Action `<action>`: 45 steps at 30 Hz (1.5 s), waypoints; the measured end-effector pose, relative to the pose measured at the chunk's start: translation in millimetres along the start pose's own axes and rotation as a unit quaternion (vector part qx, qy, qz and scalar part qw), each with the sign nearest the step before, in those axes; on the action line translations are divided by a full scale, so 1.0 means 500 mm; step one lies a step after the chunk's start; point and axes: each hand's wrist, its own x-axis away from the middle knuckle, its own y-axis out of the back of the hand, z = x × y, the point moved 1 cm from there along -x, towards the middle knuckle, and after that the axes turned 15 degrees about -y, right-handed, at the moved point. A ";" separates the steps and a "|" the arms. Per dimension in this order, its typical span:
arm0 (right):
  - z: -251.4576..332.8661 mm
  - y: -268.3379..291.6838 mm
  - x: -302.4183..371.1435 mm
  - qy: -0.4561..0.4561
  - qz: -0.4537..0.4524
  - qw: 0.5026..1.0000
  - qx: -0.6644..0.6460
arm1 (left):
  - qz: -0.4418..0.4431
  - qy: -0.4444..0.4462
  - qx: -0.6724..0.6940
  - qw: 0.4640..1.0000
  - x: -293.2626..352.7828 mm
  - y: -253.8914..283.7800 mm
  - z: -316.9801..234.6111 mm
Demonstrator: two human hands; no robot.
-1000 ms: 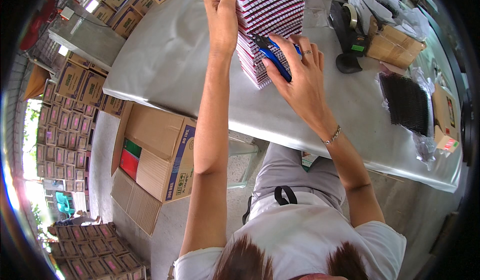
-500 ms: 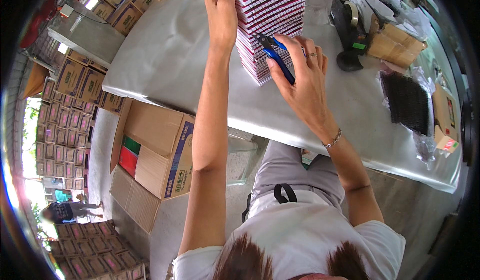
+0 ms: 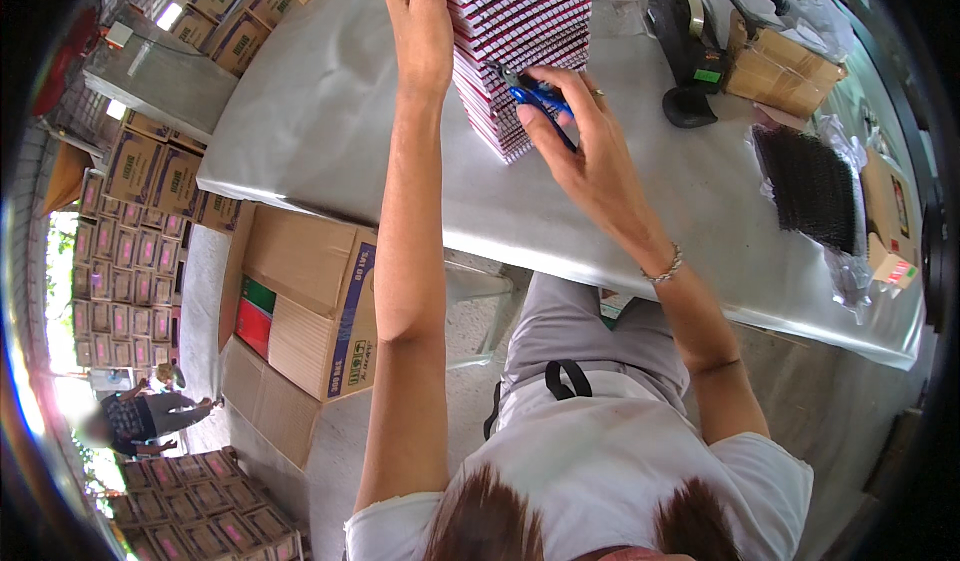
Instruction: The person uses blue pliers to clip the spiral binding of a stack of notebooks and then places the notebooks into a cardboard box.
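A tall stack of spiral notebooks [image 3: 525,16] stands near the table's front, with rows of white wire coils and red edges towards me. My left hand [image 3: 420,36] lies along the stack's upper left side, its fingers closed against it. The fingertips are cut off by the picture's top edge. In my right hand [image 3: 590,141] is a pair of wire cutters [image 3: 540,101] with blue handles, thumb on one handle and fingers curled round the other. The cutters' jaws point left at the coils on the stack's lower part; whether they touch a wire I cannot make out.
A black tape dispenser [image 3: 690,46] and a brown box [image 3: 785,71] are to the right on the silver table [image 3: 330,111]. Beyond lie black binding coils [image 3: 805,186] in plastic. An open carton [image 3: 300,251] stands below left. A person [image 3: 140,416] is among stacked boxes.
My right fingers have curled tighter round the cutters, and the handles sit closer together. The jaws have shifted slightly left along the coils. The person in the background has moved.
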 end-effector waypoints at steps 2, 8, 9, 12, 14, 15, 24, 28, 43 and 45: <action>-0.004 0.009 0.005 0.057 -0.049 0.985 0.155 | 0.000 -0.017 -0.015 1.000 -0.001 -0.005 -0.004; -0.012 -0.007 0.007 0.119 -0.090 0.963 0.225 | 0.006 -0.019 0.003 1.000 -0.004 0.001 0.005; -0.019 -0.012 0.004 0.108 -0.070 0.972 0.197 | 0.002 -0.013 0.016 1.000 -0.003 0.000 0.005; -0.022 -0.007 -0.002 -0.016 0.035 0.997 0.061 | 0.002 -0.028 -0.016 0.999 -0.001 0.000 0.001; -0.014 0.007 -0.007 -0.129 0.119 0.983 -0.048 | 0.004 -0.013 0.010 1.000 0.003 0.007 0.008; -0.010 0.012 -0.011 -0.183 0.159 0.965 -0.102 | 0.006 -0.008 0.022 1.000 0.000 0.008 0.008; -0.015 -0.009 0.034 0.067 -0.079 0.965 0.240 | 0.002 -0.022 -0.002 1.000 -0.003 0.005 0.007; -0.026 -0.017 0.027 0.100 -0.091 0.961 0.240 | 0.002 -0.032 0.009 0.999 0.000 0.005 0.015; -0.042 -0.013 0.042 0.046 -0.052 0.967 0.246 | -0.003 -0.008 0.010 1.000 -0.004 0.006 0.012; -0.053 -0.020 0.041 0.065 -0.061 0.965 0.247 | -0.009 0.028 0.024 0.999 -0.002 0.004 0.012</action>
